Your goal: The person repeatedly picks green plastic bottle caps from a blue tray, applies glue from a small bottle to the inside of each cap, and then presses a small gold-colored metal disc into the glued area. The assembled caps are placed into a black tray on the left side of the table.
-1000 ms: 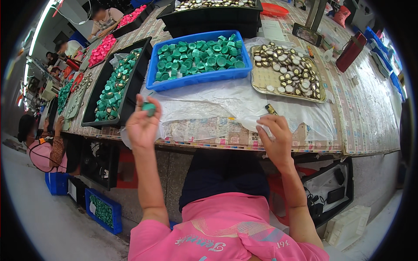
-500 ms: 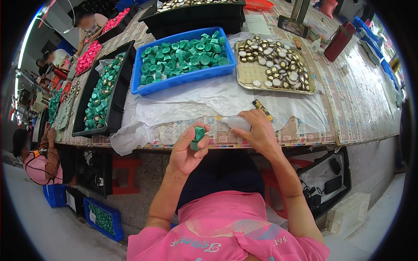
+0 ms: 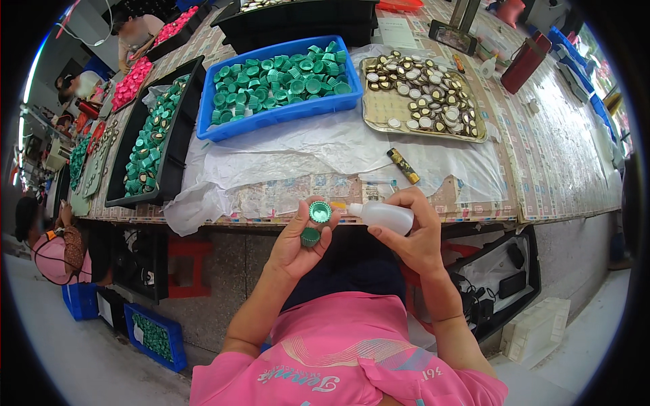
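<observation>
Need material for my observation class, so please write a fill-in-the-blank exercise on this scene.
1. The left hand holds small fluted cups whose colour is ____.
2. The whitish bottle is gripped by the ____ hand.
3. As the camera sees it, the blue tub on the table stands to the ____ of the metal tray.
4. The shirt at the bottom of the picture is mostly ____.

Missing words: green; right; left; pink.

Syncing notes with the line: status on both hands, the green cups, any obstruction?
Left hand: holding two green cups. Right hand: gripping white bottle. Orange tip at upper cup, contact unclear. Nothing visible blocking.
</observation>
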The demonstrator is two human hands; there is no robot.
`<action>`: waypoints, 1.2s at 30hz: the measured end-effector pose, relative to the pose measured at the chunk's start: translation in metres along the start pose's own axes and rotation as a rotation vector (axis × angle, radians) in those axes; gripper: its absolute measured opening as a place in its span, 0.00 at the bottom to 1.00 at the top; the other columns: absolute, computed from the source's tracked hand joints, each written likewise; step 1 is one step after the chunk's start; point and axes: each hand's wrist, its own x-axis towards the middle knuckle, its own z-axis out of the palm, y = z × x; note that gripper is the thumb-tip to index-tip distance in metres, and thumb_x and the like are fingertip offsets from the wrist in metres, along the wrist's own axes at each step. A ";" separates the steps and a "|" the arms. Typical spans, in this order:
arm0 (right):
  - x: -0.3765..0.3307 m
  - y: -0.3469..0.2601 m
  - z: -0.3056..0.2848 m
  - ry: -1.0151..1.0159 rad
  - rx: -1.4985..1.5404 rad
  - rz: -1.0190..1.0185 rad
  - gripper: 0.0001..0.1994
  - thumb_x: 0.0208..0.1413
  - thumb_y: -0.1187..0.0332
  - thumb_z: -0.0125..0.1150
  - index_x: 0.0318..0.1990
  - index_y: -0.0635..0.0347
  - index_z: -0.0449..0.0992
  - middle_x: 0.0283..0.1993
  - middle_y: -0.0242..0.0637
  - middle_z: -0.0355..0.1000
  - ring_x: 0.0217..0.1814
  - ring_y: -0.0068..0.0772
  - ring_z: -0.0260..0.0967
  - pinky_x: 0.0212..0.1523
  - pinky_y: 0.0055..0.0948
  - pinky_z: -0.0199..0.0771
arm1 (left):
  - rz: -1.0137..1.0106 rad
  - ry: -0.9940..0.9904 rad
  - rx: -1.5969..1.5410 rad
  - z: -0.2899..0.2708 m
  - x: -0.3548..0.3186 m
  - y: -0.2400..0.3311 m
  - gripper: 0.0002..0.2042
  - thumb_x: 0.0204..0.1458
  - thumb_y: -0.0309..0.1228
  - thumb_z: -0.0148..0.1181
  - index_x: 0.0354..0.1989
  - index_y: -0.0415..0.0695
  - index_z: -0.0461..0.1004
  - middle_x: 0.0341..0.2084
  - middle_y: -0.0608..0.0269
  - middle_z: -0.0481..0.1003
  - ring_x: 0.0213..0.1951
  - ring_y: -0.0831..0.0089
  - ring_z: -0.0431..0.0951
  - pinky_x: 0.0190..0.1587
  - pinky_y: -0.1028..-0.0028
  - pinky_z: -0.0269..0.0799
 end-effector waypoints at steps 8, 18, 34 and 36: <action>-0.006 -0.006 0.001 0.054 -0.072 -0.192 0.19 0.36 0.70 0.77 0.37 0.60 0.76 0.35 0.36 0.71 0.36 0.33 0.70 0.34 0.28 0.70 | 0.026 -0.275 0.094 -0.010 0.002 -0.009 0.21 0.60 0.43 0.52 0.58 0.47 0.63 0.46 0.60 0.71 0.40 0.74 0.75 0.35 0.78 0.77; -0.011 -0.008 0.000 0.046 -0.120 -0.214 0.19 0.39 0.67 0.77 0.39 0.62 0.77 0.35 0.39 0.71 0.35 0.33 0.70 0.35 0.28 0.70 | -0.038 -0.397 0.091 -0.017 0.003 -0.011 0.24 0.62 0.41 0.49 0.63 0.43 0.58 0.46 0.60 0.69 0.39 0.76 0.71 0.39 0.79 0.75; -0.014 -0.008 -0.002 0.027 -0.166 -0.205 0.19 0.40 0.65 0.76 0.39 0.61 0.77 0.34 0.40 0.72 0.32 0.34 0.72 0.31 0.28 0.73 | 0.000 -0.279 0.167 -0.001 0.000 -0.013 0.26 0.61 0.42 0.50 0.62 0.37 0.59 0.42 0.63 0.69 0.34 0.80 0.67 0.34 0.79 0.68; -0.015 -0.007 -0.002 0.032 -0.167 -0.205 0.19 0.40 0.65 0.76 0.39 0.61 0.77 0.34 0.40 0.72 0.32 0.34 0.72 0.31 0.28 0.73 | 0.002 -0.321 0.173 -0.004 0.001 -0.012 0.26 0.61 0.41 0.51 0.61 0.37 0.60 0.40 0.63 0.69 0.33 0.80 0.67 0.34 0.79 0.69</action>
